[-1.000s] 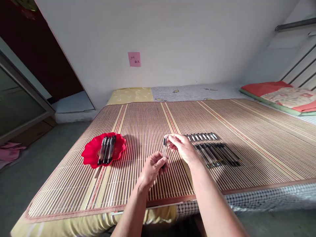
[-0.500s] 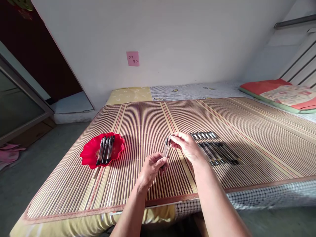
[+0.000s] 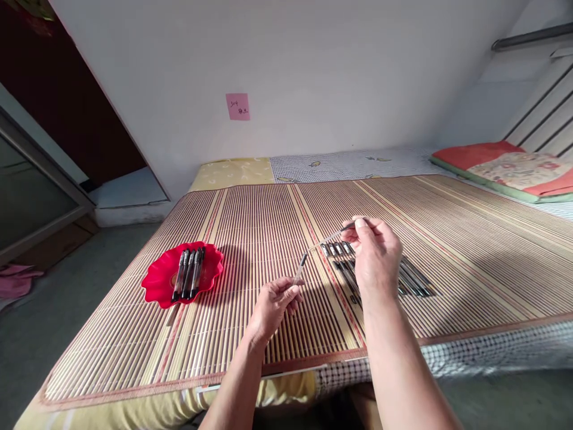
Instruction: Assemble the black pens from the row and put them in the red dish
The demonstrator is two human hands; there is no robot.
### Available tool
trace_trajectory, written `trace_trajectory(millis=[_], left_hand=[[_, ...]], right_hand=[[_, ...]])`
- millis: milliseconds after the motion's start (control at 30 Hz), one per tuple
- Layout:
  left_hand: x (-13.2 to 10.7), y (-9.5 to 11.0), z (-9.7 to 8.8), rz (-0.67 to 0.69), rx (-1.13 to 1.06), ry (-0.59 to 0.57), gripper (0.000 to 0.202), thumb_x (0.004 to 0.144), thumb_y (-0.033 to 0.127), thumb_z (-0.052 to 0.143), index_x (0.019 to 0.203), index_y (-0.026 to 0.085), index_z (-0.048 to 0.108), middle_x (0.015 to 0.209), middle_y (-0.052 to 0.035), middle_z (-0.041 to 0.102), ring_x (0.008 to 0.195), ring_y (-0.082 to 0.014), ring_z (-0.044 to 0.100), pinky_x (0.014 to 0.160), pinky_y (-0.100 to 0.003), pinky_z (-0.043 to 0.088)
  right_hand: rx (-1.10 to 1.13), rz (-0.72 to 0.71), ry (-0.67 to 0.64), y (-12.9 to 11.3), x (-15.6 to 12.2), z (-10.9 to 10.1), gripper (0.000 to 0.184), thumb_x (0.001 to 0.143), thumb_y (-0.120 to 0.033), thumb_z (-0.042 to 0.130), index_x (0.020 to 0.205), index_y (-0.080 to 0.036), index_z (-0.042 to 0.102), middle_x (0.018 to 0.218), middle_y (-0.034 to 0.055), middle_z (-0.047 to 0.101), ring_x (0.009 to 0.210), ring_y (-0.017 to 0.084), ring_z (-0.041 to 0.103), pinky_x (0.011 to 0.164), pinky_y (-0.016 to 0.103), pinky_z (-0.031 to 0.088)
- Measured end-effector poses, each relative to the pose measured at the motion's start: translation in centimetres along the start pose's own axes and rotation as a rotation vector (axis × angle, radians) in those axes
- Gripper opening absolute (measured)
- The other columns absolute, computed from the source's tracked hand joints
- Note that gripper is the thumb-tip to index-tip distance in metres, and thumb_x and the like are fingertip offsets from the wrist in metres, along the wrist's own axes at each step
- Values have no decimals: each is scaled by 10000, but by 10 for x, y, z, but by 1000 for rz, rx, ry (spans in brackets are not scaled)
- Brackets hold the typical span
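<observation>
My left hand (image 3: pixel 278 304) is closed round the lower part of a clear pen barrel (image 3: pixel 299 269) with a black upper end, which tilts up and to the right. My right hand (image 3: pixel 375 248) pinches a thin pen refill (image 3: pixel 331 239), clear toward its lower left end and dark near my fingers. The refill slants down to the left, its far end close to the top of the barrel; I cannot tell whether they touch. Below and behind my right hand lie a row of pen caps (image 3: pixel 335 248) and a row of dark, slender pen parts (image 3: pixel 416 278), partly hidden by the hand.
A red scalloped plate (image 3: pixel 154 280) holding several capped pens (image 3: pixel 190 275) stands to the left on the bamboo mat (image 3: pixel 250 239). A folded red and floral cloth (image 3: pixel 505 167) lies at the far right. The wall (image 3: pixel 313 71) bears a pink note (image 3: pixel 237 107).
My right hand has moved up and to the right, away from my left hand, with the refill now stretched out between them. My left hand keeps its hold on the barrel.
</observation>
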State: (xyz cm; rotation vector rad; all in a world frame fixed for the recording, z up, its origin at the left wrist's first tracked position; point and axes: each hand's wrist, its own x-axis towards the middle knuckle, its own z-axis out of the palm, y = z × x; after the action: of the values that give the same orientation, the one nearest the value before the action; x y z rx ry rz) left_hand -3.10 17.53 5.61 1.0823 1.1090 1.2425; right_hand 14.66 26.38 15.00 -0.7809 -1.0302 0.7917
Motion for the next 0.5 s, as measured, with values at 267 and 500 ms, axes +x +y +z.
trace_trajectory(millis=[267,500], left_hand=[[-1,1,-1,-8,37,10,423,856,500,758,1071,137,778,738,-21,664,603,-112,550,544,-235,435],[-1,1,0,-11,60,-3,380,887,442,715,1111,142,778,741,-17,666,615,-112,544,566,-238,441]], right_hand=[[-53,-15,-65,0,1,-5,162,918,-347,716,954,-189,705,885,43,754,674,143,699,692,318,604],[-126,-54,-56,-6,3,-8,140,925,-329,703,937,-190,707,842,26,750,640,134,697,670,302,602]])
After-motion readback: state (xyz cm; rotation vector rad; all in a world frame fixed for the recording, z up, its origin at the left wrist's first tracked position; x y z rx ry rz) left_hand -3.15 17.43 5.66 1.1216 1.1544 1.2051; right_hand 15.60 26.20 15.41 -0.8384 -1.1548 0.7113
